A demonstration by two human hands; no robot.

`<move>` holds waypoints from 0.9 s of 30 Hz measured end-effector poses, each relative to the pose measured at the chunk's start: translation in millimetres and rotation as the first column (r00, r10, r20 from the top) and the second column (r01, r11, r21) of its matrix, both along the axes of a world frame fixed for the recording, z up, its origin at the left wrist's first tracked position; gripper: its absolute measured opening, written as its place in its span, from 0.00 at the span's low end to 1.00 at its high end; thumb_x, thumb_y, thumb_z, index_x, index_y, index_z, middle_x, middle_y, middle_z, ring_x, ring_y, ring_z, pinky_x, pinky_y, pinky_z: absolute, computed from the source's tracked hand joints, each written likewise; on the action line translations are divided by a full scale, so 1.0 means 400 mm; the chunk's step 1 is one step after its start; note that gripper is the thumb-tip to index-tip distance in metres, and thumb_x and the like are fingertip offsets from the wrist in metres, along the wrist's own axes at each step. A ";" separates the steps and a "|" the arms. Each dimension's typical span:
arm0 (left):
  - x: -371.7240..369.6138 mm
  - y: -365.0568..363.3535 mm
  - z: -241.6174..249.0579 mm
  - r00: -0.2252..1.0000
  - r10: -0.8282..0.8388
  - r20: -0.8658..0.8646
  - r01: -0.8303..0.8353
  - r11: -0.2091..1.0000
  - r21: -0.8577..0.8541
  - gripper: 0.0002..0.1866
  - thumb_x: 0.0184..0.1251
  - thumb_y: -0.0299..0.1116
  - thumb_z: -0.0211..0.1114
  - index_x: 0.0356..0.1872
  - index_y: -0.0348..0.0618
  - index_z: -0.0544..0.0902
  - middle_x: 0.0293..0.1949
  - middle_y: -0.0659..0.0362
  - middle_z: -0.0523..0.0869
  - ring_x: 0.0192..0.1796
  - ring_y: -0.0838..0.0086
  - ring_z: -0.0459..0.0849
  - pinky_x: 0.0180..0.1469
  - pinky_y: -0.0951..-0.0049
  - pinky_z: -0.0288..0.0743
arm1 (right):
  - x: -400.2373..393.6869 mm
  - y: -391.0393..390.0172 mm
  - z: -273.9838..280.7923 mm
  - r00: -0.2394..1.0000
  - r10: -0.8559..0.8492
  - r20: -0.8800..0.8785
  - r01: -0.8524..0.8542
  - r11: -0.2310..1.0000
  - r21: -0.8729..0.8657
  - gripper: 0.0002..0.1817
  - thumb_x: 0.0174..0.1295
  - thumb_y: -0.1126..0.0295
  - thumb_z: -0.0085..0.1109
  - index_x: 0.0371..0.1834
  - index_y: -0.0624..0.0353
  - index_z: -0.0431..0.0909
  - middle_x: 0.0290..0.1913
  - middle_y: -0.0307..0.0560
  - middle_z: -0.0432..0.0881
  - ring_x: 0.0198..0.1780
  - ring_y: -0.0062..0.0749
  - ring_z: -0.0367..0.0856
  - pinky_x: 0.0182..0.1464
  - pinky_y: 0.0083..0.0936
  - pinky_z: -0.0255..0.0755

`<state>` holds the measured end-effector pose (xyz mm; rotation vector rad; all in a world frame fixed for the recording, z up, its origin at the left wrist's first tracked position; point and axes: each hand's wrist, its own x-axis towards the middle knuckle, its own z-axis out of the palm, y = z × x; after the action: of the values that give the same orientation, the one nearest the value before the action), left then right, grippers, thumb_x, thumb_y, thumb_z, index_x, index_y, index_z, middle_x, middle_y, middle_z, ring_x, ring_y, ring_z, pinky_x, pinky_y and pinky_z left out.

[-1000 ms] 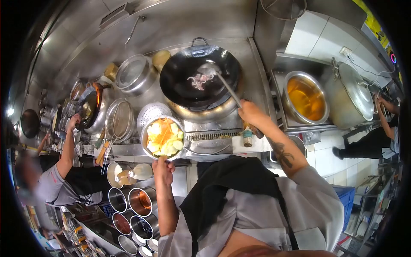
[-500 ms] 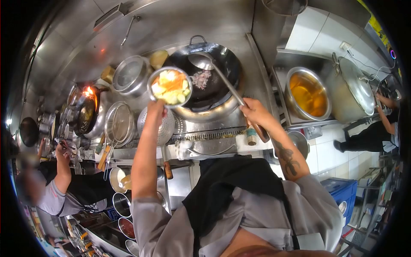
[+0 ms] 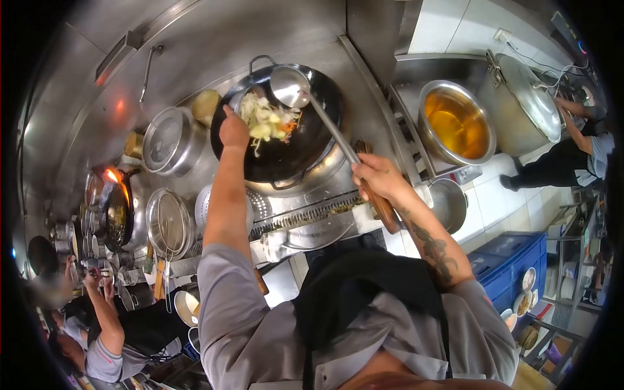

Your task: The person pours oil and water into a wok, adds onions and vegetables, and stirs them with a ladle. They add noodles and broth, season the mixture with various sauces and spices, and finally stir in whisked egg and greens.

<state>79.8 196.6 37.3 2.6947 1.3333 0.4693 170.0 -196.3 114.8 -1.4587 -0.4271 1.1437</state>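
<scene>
Being held tilted over wok (image 3: 266,162), bowl (image 3: 243,99) is clamped in grip of left hand (image 3: 234,130), mostly hidden behind veg (image 3: 270,122). Veg is seen at bowl's mouth and over wok. Ladle (image 3: 328,123) is clamped by handle in grip of right hand (image 3: 378,175); its head is seen over wok, just beside veg.

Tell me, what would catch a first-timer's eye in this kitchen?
Probably the big black wok in the upper middle, with pale and orange vegetables in it and a shiny ladle over it, held in the right hand. Next might come the bright flame at the picture's left, then the glowing amber liquid in a metal bowl at upper right.
</scene>
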 end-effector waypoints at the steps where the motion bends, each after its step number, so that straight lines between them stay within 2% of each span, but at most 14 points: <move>1: 0.012 0.005 0.016 0.999 -0.021 -0.024 0.021 1.000 0.019 0.34 0.63 0.27 0.53 0.70 0.27 0.54 0.39 0.39 0.85 0.44 0.49 0.85 0.49 0.55 0.78 | -0.002 0.017 0.021 0.999 -0.021 -0.049 0.020 1.000 -0.011 0.09 0.69 0.66 0.50 0.38 0.60 0.73 0.24 0.37 0.73 0.16 0.22 0.72 0.18 0.22 0.66; 5: 0.026 0.028 0.063 1.000 -0.022 0.019 0.019 0.991 0.129 0.33 0.63 0.26 0.52 0.70 0.29 0.55 0.37 0.40 0.85 0.41 0.49 0.85 0.46 0.55 0.79 | 0.008 0.054 0.051 0.972 -0.047 -0.229 0.053 0.998 0.021 0.09 0.70 0.66 0.50 0.45 0.59 0.71 0.24 0.37 0.72 0.16 0.21 0.70 0.16 0.21 0.62; 7: 0.020 0.033 0.102 0.999 0.010 0.040 -0.015 0.991 0.134 0.32 0.63 0.26 0.51 0.69 0.30 0.56 0.37 0.39 0.85 0.41 0.48 0.85 0.44 0.54 0.79 | 0.012 0.053 0.051 0.950 -0.039 -0.309 0.062 0.996 0.065 0.08 0.69 0.66 0.51 0.44 0.57 0.72 0.25 0.37 0.73 0.16 0.22 0.71 0.17 0.21 0.63; 10: 0.006 0.038 0.107 0.988 -0.154 -0.023 0.154 0.947 0.282 0.33 0.63 0.26 0.52 0.70 0.32 0.55 0.35 0.41 0.85 0.38 0.48 0.85 0.42 0.53 0.79 | 0.025 0.046 0.056 0.924 -0.002 -0.382 0.047 0.993 0.108 0.07 0.69 0.66 0.51 0.44 0.56 0.72 0.25 0.36 0.73 0.17 0.22 0.70 0.18 0.22 0.63; 11: 0.000 0.058 0.093 0.993 -0.113 0.015 0.101 0.936 0.338 0.34 0.63 0.26 0.51 0.72 0.35 0.55 0.34 0.42 0.85 0.36 0.49 0.85 0.42 0.53 0.79 | 0.028 0.041 0.058 0.916 0.011 -0.400 0.041 0.992 0.120 0.07 0.69 0.66 0.51 0.44 0.56 0.72 0.25 0.36 0.73 0.17 0.22 0.70 0.18 0.22 0.62; 14: -0.025 0.018 0.151 0.978 -0.006 0.206 -0.046 0.968 0.247 0.35 0.63 0.27 0.52 0.73 0.37 0.54 0.32 0.44 0.85 0.34 0.50 0.84 0.41 0.55 0.79 | 0.037 0.015 0.063 0.867 0.086 -0.490 0.022 0.977 0.210 0.07 0.69 0.67 0.51 0.46 0.56 0.72 0.25 0.36 0.72 0.17 0.22 0.68 0.18 0.23 0.62; 16: -0.028 -0.029 0.122 0.992 -0.097 0.077 0.069 0.952 0.299 0.35 0.62 0.29 0.55 0.71 0.33 0.56 0.36 0.40 0.85 0.38 0.48 0.85 0.44 0.52 0.78 | 0.022 0.012 0.067 0.873 0.069 -0.482 0.024 0.982 0.185 0.08 0.69 0.68 0.51 0.49 0.56 0.71 0.25 0.37 0.72 0.17 0.23 0.68 0.18 0.23 0.61; 17: -0.038 -0.036 0.119 0.986 -0.136 0.100 0.100 0.947 0.307 0.35 0.62 0.30 0.55 0.70 0.30 0.56 0.35 0.39 0.85 0.38 0.46 0.85 0.43 0.53 0.79 | 0.019 0.010 0.071 0.879 0.063 -0.473 0.023 0.984 0.175 0.09 0.69 0.69 0.50 0.50 0.56 0.71 0.26 0.37 0.71 0.17 0.23 0.68 0.19 0.23 0.61; 20: -0.071 -0.086 0.176 0.954 0.044 0.298 -0.093 0.984 0.152 0.33 0.63 0.30 0.56 0.69 0.33 0.58 0.34 0.37 0.84 0.39 0.48 0.85 0.45 0.53 0.78 | 0.047 -0.048 0.069 0.868 0.145 -0.474 -0.012 0.962 0.273 0.14 0.69 0.71 0.51 0.57 0.57 0.69 0.25 0.37 0.71 0.16 0.22 0.68 0.19 0.23 0.62; 21: -0.094 -0.056 0.146 0.916 -0.034 0.399 -0.092 0.952 0.292 0.29 0.61 0.29 0.56 0.63 0.30 0.63 0.31 0.40 0.85 0.34 0.53 0.86 0.37 0.58 0.81 | 0.047 -0.072 0.064 0.875 0.188 -0.446 -0.040 0.947 0.320 0.16 0.69 0.71 0.52 0.58 0.58 0.68 0.25 0.37 0.71 0.16 0.22 0.68 0.18 0.23 0.62; 22: -0.113 -0.089 0.171 0.860 0.033 0.509 -0.087 0.993 0.083 0.27 0.61 0.28 0.56 0.61 0.29 0.65 0.30 0.41 0.84 0.32 0.55 0.86 0.33 0.59 0.81 | 0.048 -0.096 0.061 0.881 0.231 -0.414 -0.072 0.928 0.366 0.18 0.68 0.71 0.52 0.60 0.58 0.67 0.25 0.37 0.70 0.16 0.22 0.68 0.18 0.23 0.62; 24: -0.143 -0.150 0.221 0.704 0.226 0.674 -0.002 0.949 -0.316 0.23 0.60 0.27 0.55 0.57 0.27 0.67 0.29 0.43 0.84 0.29 0.60 0.86 0.26 0.63 0.81 | 0.057 -0.137 0.052 0.873 0.307 -0.380 -0.134 0.898 0.419 0.20 0.68 0.72 0.53 0.63 0.59 0.66 0.25 0.37 0.70 0.16 0.22 0.68 0.18 0.23 0.62; 25: -0.156 -0.156 0.207 0.620 0.282 0.732 0.079 0.906 -0.416 0.18 0.60 0.28 0.57 0.51 0.30 0.71 0.32 0.53 0.79 0.26 0.71 0.80 0.22 0.70 0.82 | 0.064 -0.155 0.040 0.859 0.340 -0.382 -0.163 0.890 0.425 0.21 0.68 0.72 0.53 0.64 0.59 0.65 0.25 0.37 0.70 0.15 0.22 0.68 0.18 0.22 0.62; 27: -0.186 -0.205 0.199 0.528 0.451 0.720 0.150 0.784 -0.602 0.17 0.62 0.29 0.57 0.49 0.30 0.71 0.33 0.53 0.79 0.26 0.72 0.80 0.24 0.70 0.83 | 0.071 -0.176 0.023 0.841 0.390 -0.374 -0.232 0.886 0.402 0.23 0.67 0.73 0.53 0.65 0.59 0.65 0.25 0.37 0.69 0.14 0.21 0.67 0.17 0.22 0.60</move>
<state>5.2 114.5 116.9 1.4223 1.1149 0.9962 198.3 -266.9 124.0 -0.7984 -0.5231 1.5390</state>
